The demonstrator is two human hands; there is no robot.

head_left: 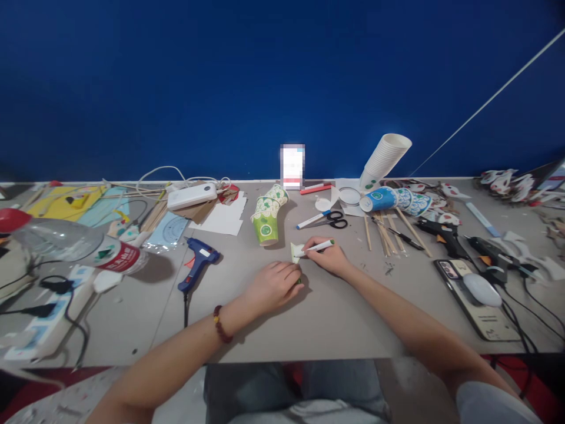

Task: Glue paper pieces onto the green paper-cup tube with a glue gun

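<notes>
My right hand (327, 257) is closed around a white marker pen (321, 246) with a green end. Its fingers are by a small pale paper piece (296, 253) with greenish marks; whether the pen tip touches the paper cannot be made out. Below that, my left hand (274, 285) is curled low over the table, its fingers closed on something green that is mostly hidden. Beyond both hands lie nested patterned paper cups (267, 221), the outermost green. A blue-capped marker (312, 219) and black-handled scissors (331, 219) lie a little behind the right hand.
A blue glue gun (198, 262) lies left of my hands. Further left are a plastic bottle (88, 242) and a power strip (50, 318). At the right lie wooden sticks (385, 237), black glue guns, a phone (479, 318) and a mouse (482, 289). A tall cup stack (384, 162) leans behind.
</notes>
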